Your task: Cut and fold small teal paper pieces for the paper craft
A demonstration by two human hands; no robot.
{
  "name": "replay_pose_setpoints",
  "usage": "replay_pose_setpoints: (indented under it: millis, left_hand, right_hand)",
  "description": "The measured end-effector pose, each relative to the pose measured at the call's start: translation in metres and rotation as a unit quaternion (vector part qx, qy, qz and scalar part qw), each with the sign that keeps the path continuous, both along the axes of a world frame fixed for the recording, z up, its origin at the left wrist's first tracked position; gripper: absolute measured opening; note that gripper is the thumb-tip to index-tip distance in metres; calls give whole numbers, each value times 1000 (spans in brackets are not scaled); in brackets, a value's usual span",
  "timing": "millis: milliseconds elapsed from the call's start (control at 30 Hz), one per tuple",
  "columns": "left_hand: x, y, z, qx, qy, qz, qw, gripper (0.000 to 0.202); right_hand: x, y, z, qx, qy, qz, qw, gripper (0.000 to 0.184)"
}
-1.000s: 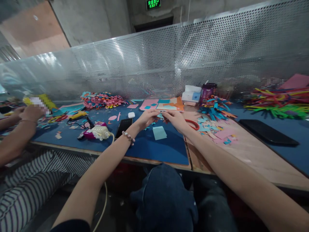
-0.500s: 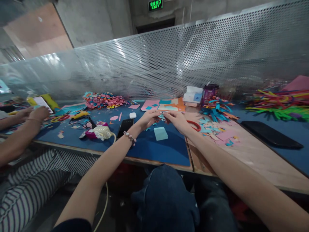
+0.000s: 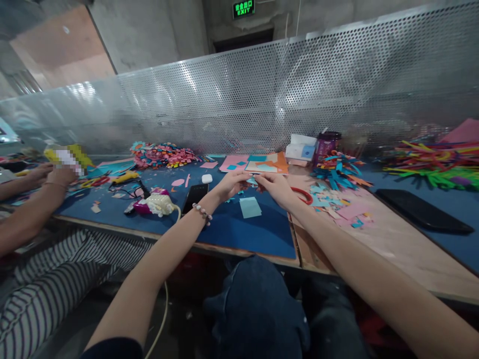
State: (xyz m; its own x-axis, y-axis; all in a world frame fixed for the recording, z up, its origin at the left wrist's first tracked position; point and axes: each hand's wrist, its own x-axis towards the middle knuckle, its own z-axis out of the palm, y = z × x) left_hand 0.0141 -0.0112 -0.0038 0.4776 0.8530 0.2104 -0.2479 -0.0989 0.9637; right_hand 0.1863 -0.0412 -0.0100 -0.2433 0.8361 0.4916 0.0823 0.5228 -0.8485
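My left hand (image 3: 232, 184) and my right hand (image 3: 272, 184) meet above the blue table mat, fingertips pinched close together. Between them is a small piece of light blue paper (image 3: 253, 181), partly hidden by the fingers. Just below, a pale blue paper square (image 3: 250, 207) lies on the mat. Red-handled scissors (image 3: 302, 195) rest beside my right wrist, their blades mostly hidden. A black phone (image 3: 195, 197) lies next to my left wrist, which wears a beaded bracelet.
Sheets of coloured paper (image 3: 258, 163) lie behind my hands. Paper scraps (image 3: 333, 199) and a dark tablet-like slab (image 3: 422, 210) are at right. A power strip (image 3: 153, 203) with a cable sits at left, near a co-worker's hands (image 3: 62, 175). A perforated metal screen (image 3: 232, 104) stands behind.
My hands stay together with the light blue paper, which shows a little more between the fingertips. The view has shifted very slightly.
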Motion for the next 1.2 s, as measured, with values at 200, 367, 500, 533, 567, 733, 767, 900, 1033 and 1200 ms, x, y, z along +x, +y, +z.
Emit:
replay_pose_setpoints:
  millis: [200, 367, 500, 533, 567, 733, 767, 900, 1033, 1200]
  left_hand:
    - [0, 1, 0, 1, 3, 4, 1000, 22]
    - [0, 0, 1, 5, 8, 2, 1000, 23]
    - [0, -4, 3, 5, 2, 2, 1000, 20]
    - [0, -4, 3, 5, 1, 3, 1000, 20]
    - [0, -5, 4, 5, 0, 4, 1000, 20]
    - [0, -4, 3, 23, 5, -5, 1000, 21]
    - [0, -4, 3, 25, 6, -6, 1000, 21]
    - [0, -4, 3, 16, 7, 0, 1000, 18]
    - [0, -4, 3, 30, 34, 9, 999, 18]
    - [0, -5, 3, 17, 69, 19, 997, 18]
  right_hand:
    - [1, -3, 3, 12, -23, -21, 999, 35]
    - [1, -7, 6, 20, -33, -32, 999, 35]
    - [0, -7, 7, 22, -36, -45, 998, 33]
    - [0, -6, 6, 22, -36, -47, 998, 33]
    - [0, -6, 6, 22, -36, -46, 998, 32]
    - [1, -4, 5, 17, -33, -38, 999, 29]
    - [1, -4, 5, 15, -35, -37, 999, 29]
    - [1, -4, 5, 22, -61, -41, 997, 26]
    - [1, 0, 3, 97, -115, -97, 984, 17]
    - [3, 5, -2, 211, -190, -146, 948, 6]
